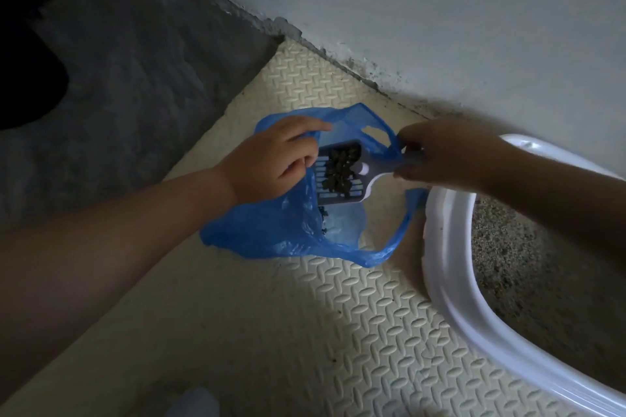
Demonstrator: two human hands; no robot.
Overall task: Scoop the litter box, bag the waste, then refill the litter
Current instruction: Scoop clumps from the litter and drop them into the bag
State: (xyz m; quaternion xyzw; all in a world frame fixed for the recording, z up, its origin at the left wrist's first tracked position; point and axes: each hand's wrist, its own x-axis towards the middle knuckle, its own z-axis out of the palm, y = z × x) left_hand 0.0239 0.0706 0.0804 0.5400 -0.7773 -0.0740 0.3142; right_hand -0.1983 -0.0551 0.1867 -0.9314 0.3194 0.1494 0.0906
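Observation:
A blue plastic bag [284, 234] lies open on the cream floor mat. My left hand [277, 159] grips the bag's upper rim and holds the mouth open. My right hand [440, 152] grips the handle of a grey slotted scoop [352, 189], which sits over the bag's opening. Dark clumps of waste [338, 169] lie on the scoop's blade, and a few dark bits [323, 220] are inside the bag below it. The white litter box [450, 298] stands at the right, with sandy litter [528, 274] in it.
The cream embossed mat [305, 332] covers the floor. A pale wall [440, 10] runs along the back with a crumbling dark edge at its base. A grey concrete slab [135, 78] lies at the left. Something pale and blurred [193, 403] shows at the bottom edge.

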